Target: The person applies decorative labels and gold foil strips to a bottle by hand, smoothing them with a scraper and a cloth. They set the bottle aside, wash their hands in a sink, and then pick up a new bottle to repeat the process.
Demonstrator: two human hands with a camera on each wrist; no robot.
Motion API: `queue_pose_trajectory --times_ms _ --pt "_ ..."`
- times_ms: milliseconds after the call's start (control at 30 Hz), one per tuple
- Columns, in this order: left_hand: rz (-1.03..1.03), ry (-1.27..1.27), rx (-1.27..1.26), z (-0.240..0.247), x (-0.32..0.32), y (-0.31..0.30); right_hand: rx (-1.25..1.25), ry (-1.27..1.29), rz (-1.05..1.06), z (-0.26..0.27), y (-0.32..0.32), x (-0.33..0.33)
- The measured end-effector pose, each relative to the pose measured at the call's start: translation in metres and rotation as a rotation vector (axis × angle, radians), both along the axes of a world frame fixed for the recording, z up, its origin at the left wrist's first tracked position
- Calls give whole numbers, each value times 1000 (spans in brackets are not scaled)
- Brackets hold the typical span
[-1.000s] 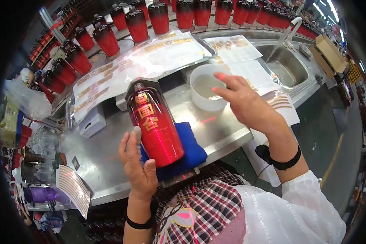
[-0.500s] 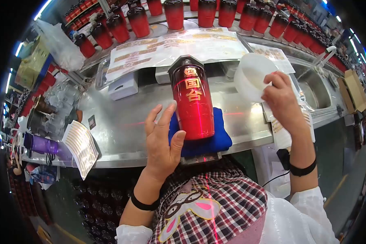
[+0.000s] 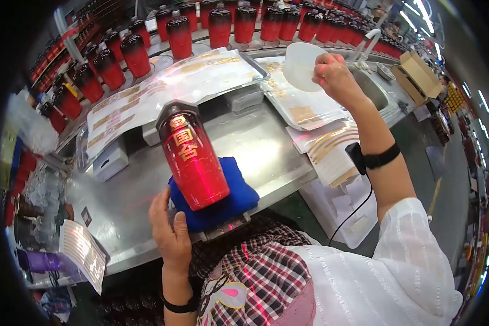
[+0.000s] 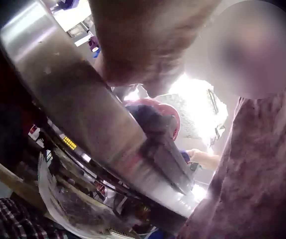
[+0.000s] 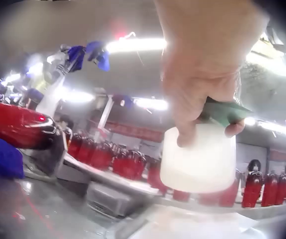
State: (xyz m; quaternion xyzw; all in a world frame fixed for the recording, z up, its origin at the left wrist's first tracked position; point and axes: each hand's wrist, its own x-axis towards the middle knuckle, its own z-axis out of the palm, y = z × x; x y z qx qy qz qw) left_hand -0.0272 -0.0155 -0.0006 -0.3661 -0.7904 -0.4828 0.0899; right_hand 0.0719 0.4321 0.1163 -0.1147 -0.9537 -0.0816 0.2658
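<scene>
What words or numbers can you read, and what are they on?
"国台": in gold on the red bottle on the blue cloth.
Gold mark above it: too small to read.
Gold patterns on the big white sheet and print on the small dark card: too small to read.

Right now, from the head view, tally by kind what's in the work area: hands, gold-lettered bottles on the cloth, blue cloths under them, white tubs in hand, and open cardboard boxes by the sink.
Hands: 2, the left hand and right hand
Gold-lettered red-and-black bottle: 1
Blue cloth: 1
White tub: 1
Open cardboard box: 1
Total: 6
</scene>
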Motion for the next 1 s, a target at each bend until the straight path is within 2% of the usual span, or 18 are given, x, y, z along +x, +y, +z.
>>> queue_pose_trajectory --times_ms 267,433,533,600,700,767,833,967,1000 --pt "15 -101 6 -12 -2 2 43 -143 -254 -55 92 20" --pt "13 -92 -12 -12 -3 2 -8 -298 -341 -78 98 20" --pt "11 -108 3 -11 -3 2 -54 -466 -404 -45 80 4" --pt "20 -112 -3 -11 -3 4 -30 -377 -261 -13 57 -30" --pt "26 -109 -33 -9 -2 5 -45 -383 -17 -12 50 -106" --pt "28 -108 -41 -9 -2 4 -69 -525 -4 -23 38 -165" --pt "32 -99 -60 -8 -2 2 -89 -615 -120 -43 30 -210" --pt "46 -143 -70 -6 -4 -2 -87 -801 -243 -54 18 -237" --pt "41 -156 -61 -6 -5 -2 -105 -747 -226 -66 28 -242"
